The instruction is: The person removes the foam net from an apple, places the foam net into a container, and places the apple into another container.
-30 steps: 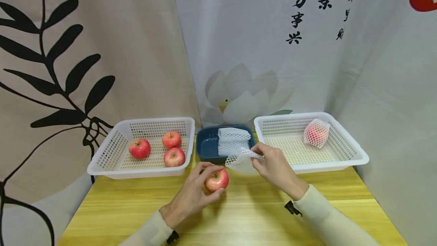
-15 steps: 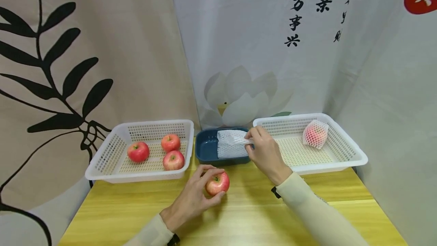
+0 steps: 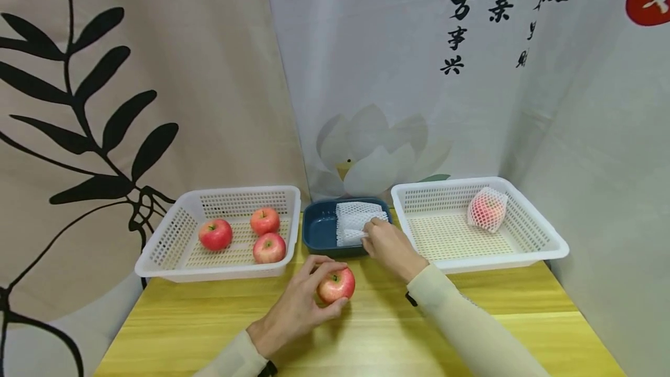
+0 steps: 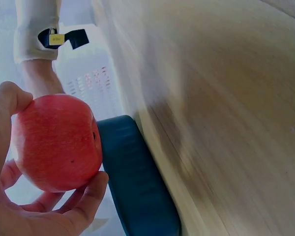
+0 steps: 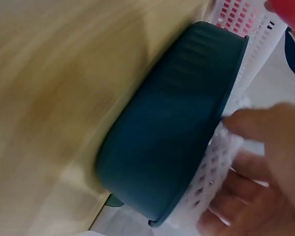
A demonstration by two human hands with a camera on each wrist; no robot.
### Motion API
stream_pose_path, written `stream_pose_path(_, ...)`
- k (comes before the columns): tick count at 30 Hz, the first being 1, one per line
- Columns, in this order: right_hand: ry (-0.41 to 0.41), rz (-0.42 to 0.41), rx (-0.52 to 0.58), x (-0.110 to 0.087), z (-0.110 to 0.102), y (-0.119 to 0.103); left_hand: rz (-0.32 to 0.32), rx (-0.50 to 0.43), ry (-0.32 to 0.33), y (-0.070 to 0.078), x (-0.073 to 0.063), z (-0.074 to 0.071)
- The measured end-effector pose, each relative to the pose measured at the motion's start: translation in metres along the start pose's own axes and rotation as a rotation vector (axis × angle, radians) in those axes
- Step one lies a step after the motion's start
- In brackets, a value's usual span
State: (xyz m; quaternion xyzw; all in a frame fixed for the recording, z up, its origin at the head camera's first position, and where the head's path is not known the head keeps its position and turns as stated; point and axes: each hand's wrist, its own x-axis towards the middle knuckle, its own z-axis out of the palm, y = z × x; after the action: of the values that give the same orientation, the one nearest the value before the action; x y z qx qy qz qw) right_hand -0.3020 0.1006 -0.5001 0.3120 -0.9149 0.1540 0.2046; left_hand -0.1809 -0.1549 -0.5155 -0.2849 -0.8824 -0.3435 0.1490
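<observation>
My left hand (image 3: 300, 298) grips a red apple (image 3: 337, 285) between thumb and fingers, close over the table's middle. In the left wrist view the apple (image 4: 59, 142) fills the space between thumb and fingertips. My right hand (image 3: 389, 246) is at the front right rim of a dark blue box (image 3: 319, 234), its fingers pinching a white foam net sleeve (image 5: 211, 172). More white foam netting (image 3: 356, 214) lies flat in that box. In the right wrist view the thumb is right at the rim and the other fingers curl behind the netting.
A white slotted basket (image 3: 220, 275) at the left holds three apples (image 3: 215, 234). In another white basket (image 3: 502, 258) at the right sits one net-wrapped apple (image 3: 487, 209). A printed curtain (image 3: 366, 74) hangs behind the wooden table (image 3: 398, 330).
The right hand has moved left and down to the blue box's front rim, bringing the loose foam net sleeve back over the box. The left hand and its apple have barely moved.
</observation>
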Motion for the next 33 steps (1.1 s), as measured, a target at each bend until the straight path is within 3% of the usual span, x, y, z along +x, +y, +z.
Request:
stream_pose_path(5, -0.167, 0.071, 0.074, -0.004, 0.002, 0.0, 0.023, 0.0, 0.012, 0.001, 0.001, 0.001)
stream_pose_path(15, -0.282, 0.069, 0.053, 0.0, 0.003, -0.004, 0.024, -0.007, 0.007, 0.0, 0.001, -0.001)
stream_pose_path(29, -0.199, -0.009, -0.003, -0.005, -0.006, -0.001, 0.026, 0.003, 0.038, -0.004, 0.001, 0.003)
stream_pose_path(33, -0.132, -0.031, -0.017, -0.008, -0.014, -0.004, 0.04, 0.019, 0.059, -0.005, 0.001, 0.002)
